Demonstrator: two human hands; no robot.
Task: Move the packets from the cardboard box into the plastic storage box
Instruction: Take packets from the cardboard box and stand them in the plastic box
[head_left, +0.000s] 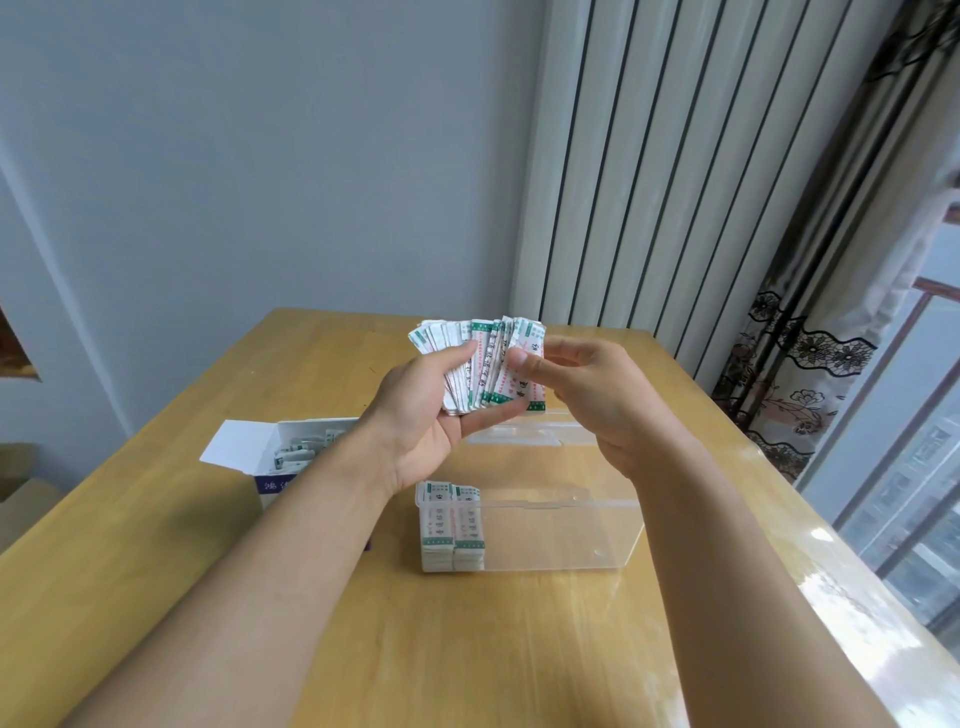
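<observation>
A: Status, left to right?

B: Lower left of centre: cardboard box (291, 457), flap open, on the table (182, 597). Loose packets (293, 453) show inside, so it is not empty.

A: Hands?

B: Mid-frame, raised above both boxes. Left hand (431, 415) is palm up, fingers curled under a fanned bundle of packets (480, 364), thumb pressed on top. Right hand (587, 400) meets the bundle's right edge, thumb and fingertips pinching the outermost packets. Both are closed on the same bundle.

A: Fanned, not squared?

B: Fanned. The top edges splay out to the upper left. Looks to me like the squaring-up step between picking and placing.

A: Storage box?

B: Clear plastic storage box (561, 530), below centre and right of the cardboard box. Two neat stacks of packets (452, 525) stand against its left wall. The rest looks bare. A clear lid (524, 431) seems to stand at the back, partly behind the hands, so I can't be sure.

A: Progress?

B: Partway, I judge. Some are stored, some are in hand, more are in the carton.

A: Next move needs?

B: Close the fan into a tight block with edges aligned, then lower it beside the existing stacks, same orientation. Risk is slippery packets sliding out of a loose fan on the way down.
</observation>
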